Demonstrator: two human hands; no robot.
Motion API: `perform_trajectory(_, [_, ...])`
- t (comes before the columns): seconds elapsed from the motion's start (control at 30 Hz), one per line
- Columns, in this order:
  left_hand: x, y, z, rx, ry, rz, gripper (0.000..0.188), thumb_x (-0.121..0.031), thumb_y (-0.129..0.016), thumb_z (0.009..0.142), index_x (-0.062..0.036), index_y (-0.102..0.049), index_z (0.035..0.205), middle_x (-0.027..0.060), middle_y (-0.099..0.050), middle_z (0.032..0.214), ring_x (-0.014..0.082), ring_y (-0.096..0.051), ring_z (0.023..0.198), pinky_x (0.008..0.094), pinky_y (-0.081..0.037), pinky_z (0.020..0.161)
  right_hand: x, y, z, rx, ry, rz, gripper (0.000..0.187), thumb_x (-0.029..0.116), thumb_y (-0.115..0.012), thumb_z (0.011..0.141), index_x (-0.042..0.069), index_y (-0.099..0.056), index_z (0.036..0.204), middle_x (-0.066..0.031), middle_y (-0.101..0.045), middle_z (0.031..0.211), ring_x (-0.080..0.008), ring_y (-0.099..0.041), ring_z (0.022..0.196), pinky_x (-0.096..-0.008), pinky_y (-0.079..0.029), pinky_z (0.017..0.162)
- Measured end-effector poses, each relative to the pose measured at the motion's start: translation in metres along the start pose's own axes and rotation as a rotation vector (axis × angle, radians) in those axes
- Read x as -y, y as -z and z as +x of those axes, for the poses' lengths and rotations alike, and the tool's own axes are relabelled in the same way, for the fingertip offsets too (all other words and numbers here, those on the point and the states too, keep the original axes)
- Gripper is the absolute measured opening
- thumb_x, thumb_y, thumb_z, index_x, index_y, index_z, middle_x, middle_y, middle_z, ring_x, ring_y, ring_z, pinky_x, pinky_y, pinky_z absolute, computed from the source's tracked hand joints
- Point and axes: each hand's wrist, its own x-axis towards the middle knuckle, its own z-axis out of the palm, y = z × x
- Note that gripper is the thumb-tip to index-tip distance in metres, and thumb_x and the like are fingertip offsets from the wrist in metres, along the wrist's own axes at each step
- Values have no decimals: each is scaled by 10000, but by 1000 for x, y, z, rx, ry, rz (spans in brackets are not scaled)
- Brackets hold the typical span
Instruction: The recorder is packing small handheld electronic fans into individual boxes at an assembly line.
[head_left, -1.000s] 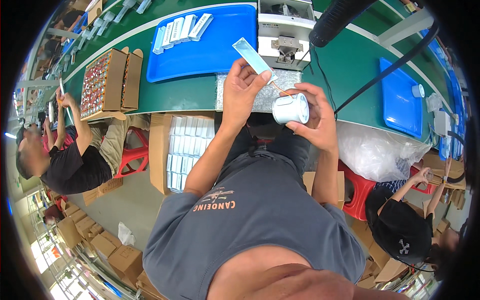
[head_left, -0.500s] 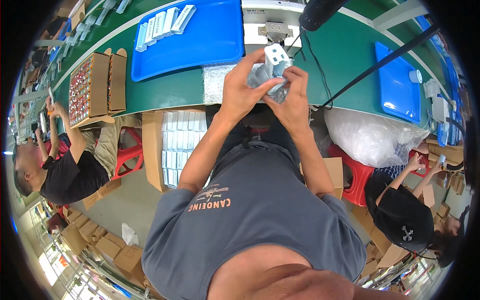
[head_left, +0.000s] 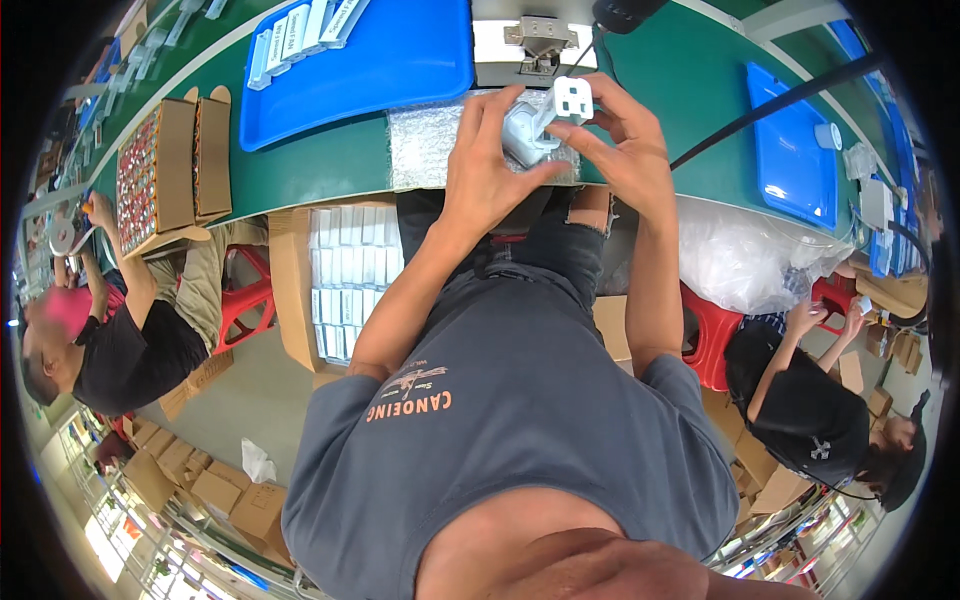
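Note:
Both of my hands are raised over the front edge of the green bench. My left hand (head_left: 485,160) curls round a pale blue-white plastic housing (head_left: 522,132), its fingers behind the piece and its thumb below. A white plastic part with dark square openings (head_left: 572,100) is between the thumb and fingers of my right hand (head_left: 632,145). The two pieces meet or overlap; I cannot tell whether they are joined. Under the hands lies a sheet of bubble wrap (head_left: 425,145).
A blue tray (head_left: 380,85) with several small white boxes (head_left: 300,38) is at the left, beside a carton of small items (head_left: 155,180). Ahead stands a machine with a metal fixture (head_left: 542,42). Another blue tray (head_left: 790,165) lies right. A carton of packed boxes (head_left: 290,290) stands below. Co-workers sit on both sides.
The white part with square openings has shifted right and tilted away from the pale housing. My right hand has moved right and up, opening a wider gap between my hands. The view has shifted slightly.

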Motion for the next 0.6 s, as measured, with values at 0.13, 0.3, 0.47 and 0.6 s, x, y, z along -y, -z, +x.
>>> perform_trajectory(0.13, [10,3,-2,28,24,-154,785,-168,-892,701,-68,-516,1382,150,-649,1238,283,-636,1141,387,-492,984,1,0,-3,-41,-15,-13,380,46,-772,804,-18,-667,1163,-88,-705,1064,-199,-700,966,-323,-549,880])
perform_trajectory(0.3, [15,11,8,194,0,-237,737,-98,-884,683,-57,-564,1344,118,-656,1247,254,-635,1164,372,-479,1007,-1,5,0,36,122,-187,374,4,-748,765,-9,-685,1133,-126,-711,1077,-252,-704,973,-333,-545,876])
perform_trajectory(0.47, [22,7,9,186,-34,-275,735,-103,-882,684,-63,-564,1346,109,-657,1247,247,-631,1170,366,-476,1007,-1,8,0,105,265,-290,410,-31,-717,725,20,-699,1131,-129,-718,1085,-293,-702,976,-346,-543,865])
perform_trajectory(0.6, [21,7,7,177,-50,-302,684,-121,-885,684,-54,-602,1303,107,-669,1229,234,-641,1140,352,-479,994,1,8,-3,81,224,-272,405,-17,-725,719,20,-704,1122,-119,-723,1075,-274,-706,968,-339,-543,859])
